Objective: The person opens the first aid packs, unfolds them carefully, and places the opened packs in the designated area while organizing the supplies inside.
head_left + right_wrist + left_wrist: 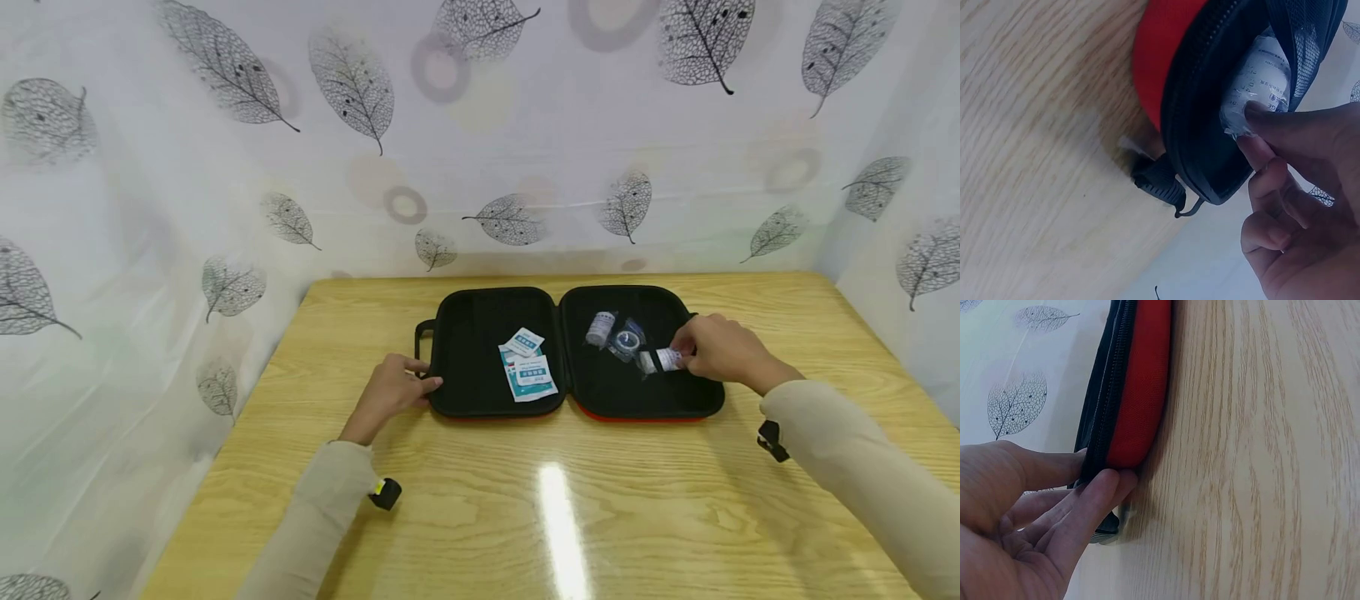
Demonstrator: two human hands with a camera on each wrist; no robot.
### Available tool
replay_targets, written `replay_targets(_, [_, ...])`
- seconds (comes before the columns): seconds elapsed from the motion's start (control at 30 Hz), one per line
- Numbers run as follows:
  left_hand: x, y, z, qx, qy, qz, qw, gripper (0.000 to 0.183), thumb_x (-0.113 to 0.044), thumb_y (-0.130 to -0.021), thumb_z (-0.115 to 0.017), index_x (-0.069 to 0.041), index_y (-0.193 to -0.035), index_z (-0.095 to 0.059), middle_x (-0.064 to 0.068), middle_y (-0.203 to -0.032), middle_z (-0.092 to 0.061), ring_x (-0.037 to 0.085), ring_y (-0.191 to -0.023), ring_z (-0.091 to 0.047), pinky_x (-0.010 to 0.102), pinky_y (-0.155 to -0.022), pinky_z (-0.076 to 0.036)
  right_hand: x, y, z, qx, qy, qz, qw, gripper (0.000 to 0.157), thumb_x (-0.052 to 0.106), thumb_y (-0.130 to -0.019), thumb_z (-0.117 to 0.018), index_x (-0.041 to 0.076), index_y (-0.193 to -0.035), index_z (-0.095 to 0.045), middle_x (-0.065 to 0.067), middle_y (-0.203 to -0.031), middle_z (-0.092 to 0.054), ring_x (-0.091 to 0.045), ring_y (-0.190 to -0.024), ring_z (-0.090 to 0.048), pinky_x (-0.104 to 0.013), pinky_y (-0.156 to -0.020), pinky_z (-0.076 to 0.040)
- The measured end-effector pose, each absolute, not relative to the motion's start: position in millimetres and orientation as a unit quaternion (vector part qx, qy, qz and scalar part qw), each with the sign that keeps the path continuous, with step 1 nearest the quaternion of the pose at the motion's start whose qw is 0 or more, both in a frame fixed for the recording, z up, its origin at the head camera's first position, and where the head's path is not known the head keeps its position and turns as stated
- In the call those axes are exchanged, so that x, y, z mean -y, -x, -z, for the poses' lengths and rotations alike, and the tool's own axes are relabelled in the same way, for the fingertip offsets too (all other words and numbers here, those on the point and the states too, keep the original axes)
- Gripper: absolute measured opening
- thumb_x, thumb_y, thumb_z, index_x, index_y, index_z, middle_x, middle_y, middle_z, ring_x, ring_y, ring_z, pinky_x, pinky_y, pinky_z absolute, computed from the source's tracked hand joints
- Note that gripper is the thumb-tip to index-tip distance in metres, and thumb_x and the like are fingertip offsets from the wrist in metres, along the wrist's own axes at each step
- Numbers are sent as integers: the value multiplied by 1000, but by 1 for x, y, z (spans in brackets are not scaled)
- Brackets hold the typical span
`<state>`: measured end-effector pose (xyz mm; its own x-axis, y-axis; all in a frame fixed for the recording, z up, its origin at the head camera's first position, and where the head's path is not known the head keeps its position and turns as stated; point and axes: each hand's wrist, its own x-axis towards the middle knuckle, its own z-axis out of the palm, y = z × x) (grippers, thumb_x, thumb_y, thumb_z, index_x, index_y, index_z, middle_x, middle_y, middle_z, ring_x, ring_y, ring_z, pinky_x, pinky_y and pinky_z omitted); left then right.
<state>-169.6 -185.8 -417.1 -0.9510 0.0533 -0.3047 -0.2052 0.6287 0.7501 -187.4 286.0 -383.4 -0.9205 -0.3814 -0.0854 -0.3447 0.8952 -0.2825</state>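
A red zip case (480,400) with a black inside lies unfolded flat on the table. My left hand (393,385) pinches its left front corner between thumb and fingers, beside the black carry handle (420,337). In the right half, my right hand (716,346) pinches the end of a plastic-wrapped white bandage roll (1261,72). A dark elastic strap (656,360) crosses that roll. Left of it lie a roll of tape (627,340) in a clear bag and another wrapped bandage roll (600,328). Several white and teal sachets (534,379) overlap in the left half.
The wooden table (480,500) extends in front of the case and to both sides. A leaf-print curtain (480,167) hangs behind the table and along its sides. In the right wrist view, a black buckle-like piece (1160,181) hangs at the case's end.
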Motion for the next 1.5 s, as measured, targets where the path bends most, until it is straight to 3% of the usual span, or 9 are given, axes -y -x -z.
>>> replay_targets(0.5, [185, 169, 418, -898, 38, -414, 145, 47, -20, -96, -72, 1, -136, -61, 21, -116, -71, 19, -73, -75, 48, -92, -56, -293, 186, 389, -962, 182, 183, 83, 26, 10, -84, -81, -4, -105, -75, 1, -80, -70, -16, -71, -62, -37, -61, -51])
replay_targets(0.7, [185, 168, 418, -901, 31, -408, 142, 48, -21, -97, -71, 1, -138, -60, 18, -114, -73, 18, -74, -75, 50, -94, -54, -299, 187, 388, -957, 168, 218, 97, 20, -1, -85, -76, -5, -104, -75, -1, -80, -73, -16, -70, -64, -35, -59, -50])
replay_targets(0.97, [185, 168, 418, -901, 31, -409, 140, 47, -20, -96, -72, 2, -136, -61, 20, -115, -72, 19, -73, -75, 47, -89, -57, -293, 189, 394, -955, 170, 227, 83, 14, -3, -84, -75, -5, -98, -76, -5, -81, -74, -15, -68, -59, -32, -60, -49])
replay_targets(1.3, [185, 168, 419, -901, 31, -410, 138, 47, -20, -96, -73, 2, -135, -62, 21, -114, -72, 19, -73, -75, 46, -88, -58, -278, 187, 392, -951, 164, 245, 92, 17, -3, -85, -75, -9, -101, -74, -8, -84, -75, -21, -76, -69, -46, -70, -58])
replay_targets(1.5, [184, 168, 418, -902, 33, -408, 136, 47, -21, -96, -73, 2, -135, -62, 20, -113, -73, 18, -72, -75, 46, -89, -57, -277, 187, 392, -951, 160, 247, 97, 19, -4, -86, -74, -12, -103, -72, -9, -85, -75, -23, -77, -70, -48, -72, -58])
